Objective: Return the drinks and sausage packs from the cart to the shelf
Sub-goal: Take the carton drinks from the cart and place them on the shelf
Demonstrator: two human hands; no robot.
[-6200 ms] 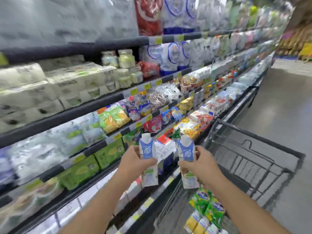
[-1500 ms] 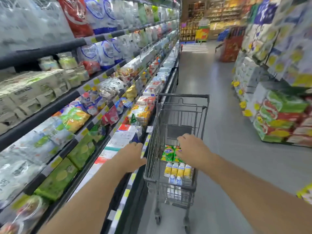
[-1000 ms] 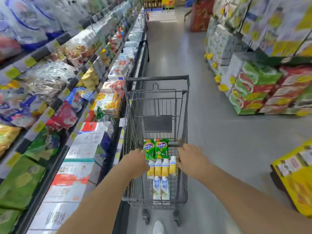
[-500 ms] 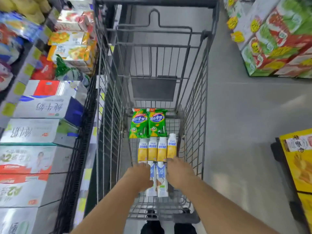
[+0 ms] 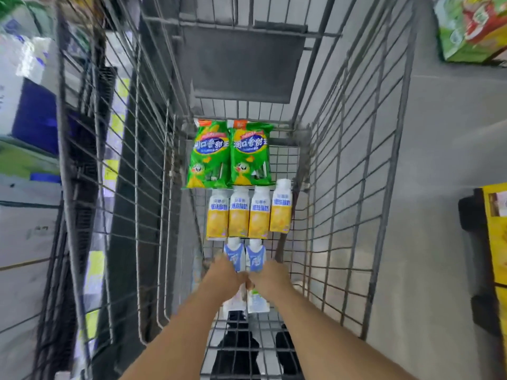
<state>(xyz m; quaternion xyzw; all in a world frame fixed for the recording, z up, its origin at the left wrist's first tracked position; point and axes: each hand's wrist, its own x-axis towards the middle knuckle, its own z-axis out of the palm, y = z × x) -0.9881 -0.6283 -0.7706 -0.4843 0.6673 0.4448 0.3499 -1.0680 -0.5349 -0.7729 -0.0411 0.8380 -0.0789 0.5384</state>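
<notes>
I look straight down into the wire cart (image 5: 345, 160). Two blue-and-white drink cartons lie side by side on its floor, nearest to me. My left hand (image 5: 223, 275) wraps round the left carton (image 5: 233, 255). My right hand (image 5: 271, 275) wraps round the right carton (image 5: 256, 256). The thumbs meet between the cartons, and the hands cover their middles. Beyond them lies a row of several yellow drink bottles (image 5: 248, 212). Farther on, two green sausage packs (image 5: 210, 154) (image 5: 251, 153) lie flat.
The shelf with boxed goods (image 5: 24, 111) runs along the cart's left side. A stack of green and red cases (image 5: 472, 28) stands at the top right, and a yellow box (image 5: 498, 234) on the floor at right. My shoes (image 5: 237, 349) show through the cart floor.
I have leaned further over the cart. Both hands went down from near the cart's edge onto the two blue-and-white cartons and closed round them.
</notes>
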